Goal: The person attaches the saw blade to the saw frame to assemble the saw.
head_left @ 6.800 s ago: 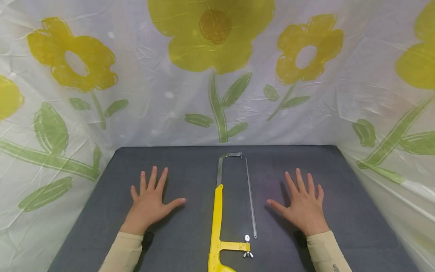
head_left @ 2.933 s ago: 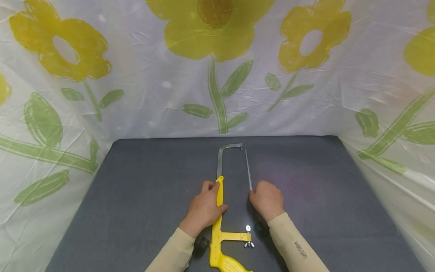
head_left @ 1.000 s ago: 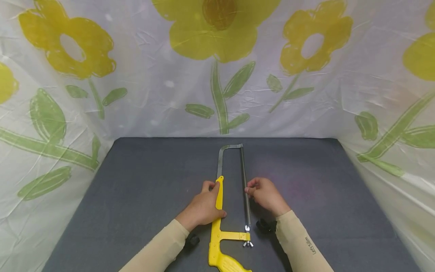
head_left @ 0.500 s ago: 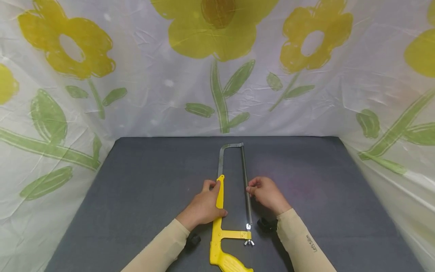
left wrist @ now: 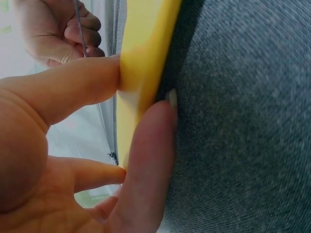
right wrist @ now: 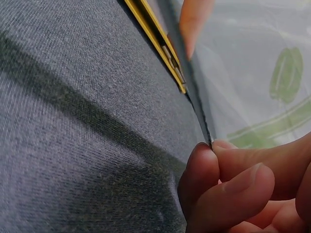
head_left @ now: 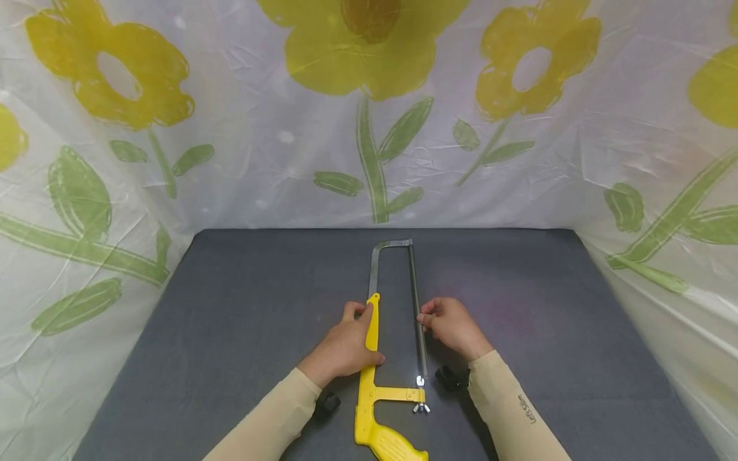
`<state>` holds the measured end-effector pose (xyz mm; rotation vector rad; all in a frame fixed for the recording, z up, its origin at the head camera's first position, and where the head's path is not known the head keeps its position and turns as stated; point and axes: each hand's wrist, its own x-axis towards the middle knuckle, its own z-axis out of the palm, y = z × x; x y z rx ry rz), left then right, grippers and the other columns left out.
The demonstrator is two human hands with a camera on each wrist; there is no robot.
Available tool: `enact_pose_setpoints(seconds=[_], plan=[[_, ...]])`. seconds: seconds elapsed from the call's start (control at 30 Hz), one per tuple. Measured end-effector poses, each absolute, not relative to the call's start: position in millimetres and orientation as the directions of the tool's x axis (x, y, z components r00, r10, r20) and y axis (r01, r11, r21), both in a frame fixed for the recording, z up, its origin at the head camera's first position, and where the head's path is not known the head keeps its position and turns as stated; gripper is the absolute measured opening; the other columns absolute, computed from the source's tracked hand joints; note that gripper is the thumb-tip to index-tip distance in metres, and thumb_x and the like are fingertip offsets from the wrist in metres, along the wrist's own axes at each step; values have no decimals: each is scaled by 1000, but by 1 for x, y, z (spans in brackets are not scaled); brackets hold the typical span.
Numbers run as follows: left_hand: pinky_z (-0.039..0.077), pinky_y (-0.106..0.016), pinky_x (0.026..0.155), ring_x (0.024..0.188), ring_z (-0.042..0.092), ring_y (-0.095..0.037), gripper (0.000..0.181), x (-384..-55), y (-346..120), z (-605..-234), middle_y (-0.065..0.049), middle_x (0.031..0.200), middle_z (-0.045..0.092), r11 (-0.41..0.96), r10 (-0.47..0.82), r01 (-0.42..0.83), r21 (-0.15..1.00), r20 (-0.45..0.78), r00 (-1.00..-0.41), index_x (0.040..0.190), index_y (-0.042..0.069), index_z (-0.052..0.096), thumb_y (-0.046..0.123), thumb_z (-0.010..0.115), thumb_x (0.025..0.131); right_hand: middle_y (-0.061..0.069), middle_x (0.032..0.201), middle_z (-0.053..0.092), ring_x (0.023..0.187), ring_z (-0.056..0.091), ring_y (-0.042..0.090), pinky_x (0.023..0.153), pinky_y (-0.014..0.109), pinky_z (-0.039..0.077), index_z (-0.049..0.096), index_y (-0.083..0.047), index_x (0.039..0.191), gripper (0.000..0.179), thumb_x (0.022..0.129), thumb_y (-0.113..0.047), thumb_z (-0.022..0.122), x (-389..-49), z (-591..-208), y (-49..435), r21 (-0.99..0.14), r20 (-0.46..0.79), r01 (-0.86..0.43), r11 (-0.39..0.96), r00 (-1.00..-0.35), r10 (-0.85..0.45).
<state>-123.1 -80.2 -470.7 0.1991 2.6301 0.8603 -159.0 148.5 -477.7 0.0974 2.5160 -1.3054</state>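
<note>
A hacksaw frame (head_left: pixel 366 384) with a yellow body and grip and a bent metal front arm lies on the table. My left hand (head_left: pixel 343 342) holds it by the middle, thumb and fingers on either side of the yellow bar (left wrist: pixel 146 43). Between thumb and fingertips, my right hand (head_left: pixel 458 326) pinches the thin hacksaw blade (head_left: pixel 414 282). The blade's far end meets the tip of the front arm; its near end is beside the metal post (head_left: pixel 420 381), contact unclear. Fine teeth line the blade (right wrist: pixel 194 82) in the right wrist view. A wing nut (head_left: pixel 421 408) sits below the yellow crossbar.
The grey cloth-covered table (head_left: pixel 259 275) ends at a white curtain (head_left: pixel 259 160) printed with yellow flowers. Black wrist devices (head_left: pixel 452 379) are worn near both sleeve cuffs.
From lying spread on the table, my hands have come to grip the frame and pinch the blade. The blade has shifted left to the frame's tip. In the last second little has moved.
</note>
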Motion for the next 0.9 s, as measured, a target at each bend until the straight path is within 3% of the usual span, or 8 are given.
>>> enact_pose_setpoints(seconds=[0.53,0.9], plan=[[52,-29,66,77,59,-19,108,-127,-83,-470,-15,166,31,796,277,48,604,-291,-916,172,7,28,24,92,86,3,78,72,64,56,16,59,29,44,75,-2,96,13,101,-14,74,-162,-478,149,-738,-296,178,650,-952,-75],[53,-29,69,84,61,-19,109,-128,-81,-472,-13,167,31,817,252,30,576,-310,-917,172,9,28,26,92,86,1,75,73,64,56,15,59,28,43,76,-6,90,14,99,-16,77,-160,-480,146,-708,-266,158,688,-963,-52]])
